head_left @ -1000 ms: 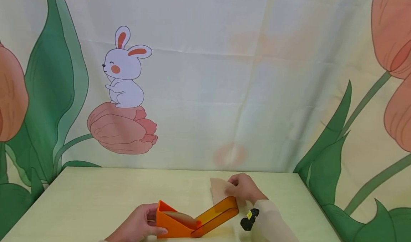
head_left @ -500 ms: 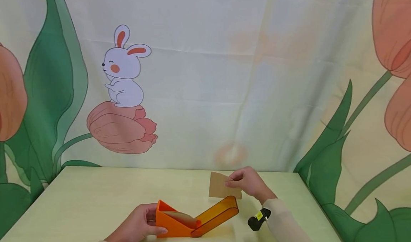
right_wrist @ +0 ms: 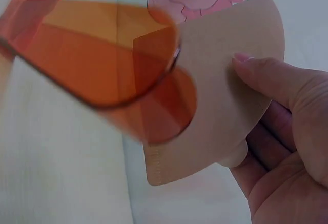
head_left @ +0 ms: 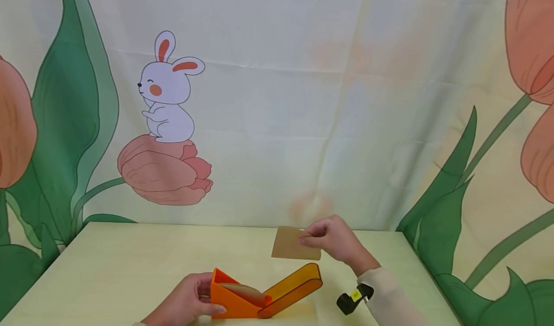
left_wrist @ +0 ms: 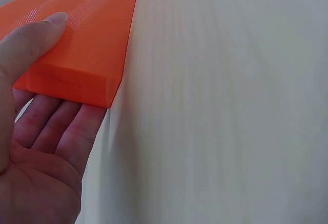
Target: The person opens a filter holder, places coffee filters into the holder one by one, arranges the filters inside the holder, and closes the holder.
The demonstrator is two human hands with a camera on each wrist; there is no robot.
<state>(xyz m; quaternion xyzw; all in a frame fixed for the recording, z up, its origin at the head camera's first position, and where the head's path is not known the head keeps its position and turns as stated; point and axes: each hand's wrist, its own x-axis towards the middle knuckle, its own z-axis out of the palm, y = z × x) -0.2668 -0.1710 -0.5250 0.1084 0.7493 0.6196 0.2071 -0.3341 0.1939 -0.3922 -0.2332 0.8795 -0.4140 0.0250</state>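
Note:
My left hand [head_left: 186,301] grips the closed end of an orange coffee filter holder [head_left: 233,307], thumb on its near side and fingers behind, as the left wrist view confirms. Its see-through amber lid [head_left: 298,287] is swung open toward the right. Inside the holder lies a brown paper [head_left: 244,293], its edge showing above the wall. Above and beyond the lid, my right hand [head_left: 337,242] pinches a brown paper coffee filter [head_left: 287,245] by its right part. In the right wrist view the fan-shaped filter [right_wrist: 215,90] is flat, with the amber lid partly in front of it.
The pale table [head_left: 143,254] runs back to a printed cloth backdrop [head_left: 259,148] with a rabbit and tulips. A black device with a yellow label [head_left: 355,298] is at the right sleeve [head_left: 389,297].
My right hand has lifted the coffee filter up and away from behind the lid, and the filter has turned flatter. The left hand and the holder have stayed in place.

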